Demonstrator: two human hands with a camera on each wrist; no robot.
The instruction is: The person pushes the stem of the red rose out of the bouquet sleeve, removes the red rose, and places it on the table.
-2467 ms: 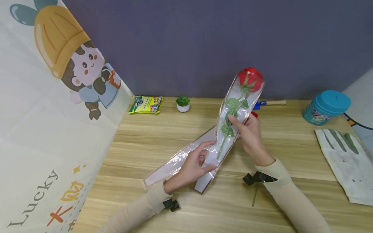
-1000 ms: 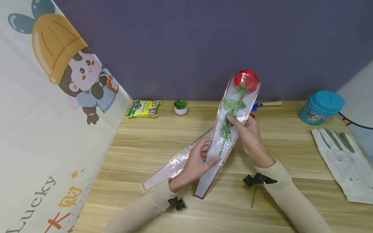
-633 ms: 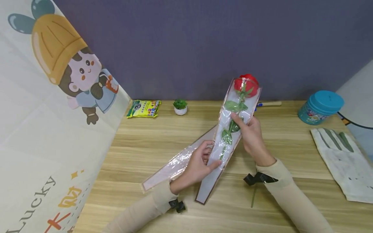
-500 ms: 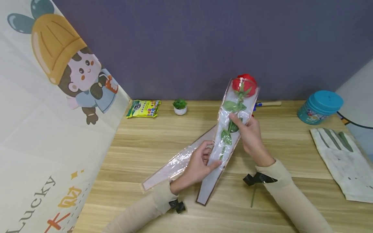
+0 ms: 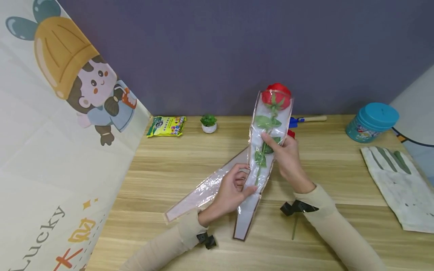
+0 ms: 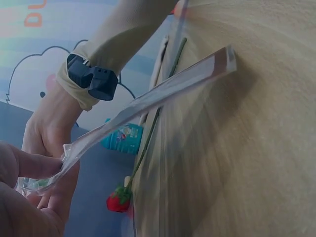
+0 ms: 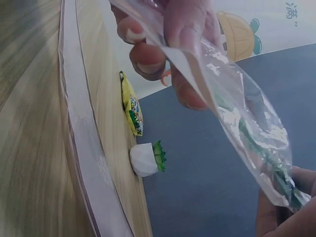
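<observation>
- Left hand [image 5: 230, 192] pinches the clear sleeve [image 5: 262, 158] below the rose [image 5: 276, 96].
- Right hand [image 5: 286, 158] grips the sleeve's middle — above the worktop [image 5: 169, 162].

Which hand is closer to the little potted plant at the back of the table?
Left. The left hand holds the sleeve's lower part, nearer the potted plant; the right hand grips the sleeve farther right.

Seen from below, the left hand [image 7: 168, 39] pinches a clear plastic sleeve [image 7: 242, 123] holding a green stem. A second sleeve [image 7: 84, 148] lies flat on the wooden table [image 7: 29, 148], near a yellow packet [image 7: 132, 114] and a small potted plant [image 7: 147, 159].
</observation>
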